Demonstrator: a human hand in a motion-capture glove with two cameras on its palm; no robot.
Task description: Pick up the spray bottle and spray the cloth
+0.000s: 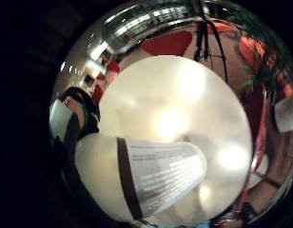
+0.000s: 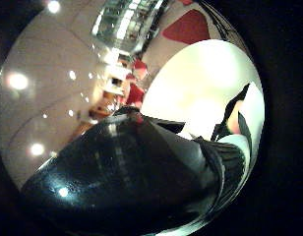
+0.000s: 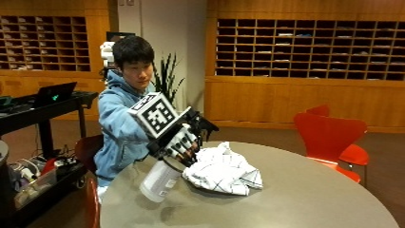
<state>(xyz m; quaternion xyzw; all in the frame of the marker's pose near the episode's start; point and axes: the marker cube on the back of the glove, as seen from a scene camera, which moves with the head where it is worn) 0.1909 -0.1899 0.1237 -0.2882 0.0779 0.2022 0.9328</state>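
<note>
In the outside view my gloved right hand [image 3: 180, 142] grips the neck of a white spray bottle [image 3: 159, 180]. The bottle is lifted off the round table [image 3: 297, 199] and tilted, its black spray head [image 3: 202, 124] pointing over the cloth [image 3: 223, 172]. That cloth is white with thin dark checks and lies crumpled just beside the bottle. The little finger side palm view shows the bottle's labelled body [image 1: 156, 178] close to the palm, above the table [image 1: 184, 95]. The black spray head [image 2: 132, 172] fills much of the thumb side palm view. Neither palm view shows the cloth.
Orange chairs [image 3: 329, 135] stand at the table's far right. A black cart [image 3: 38, 118] carrying a laptop [image 3: 53, 94] is at the left. A plant [image 3: 166, 76] and wooden pigeonhole shelves [image 3: 303, 47] are behind the person.
</note>
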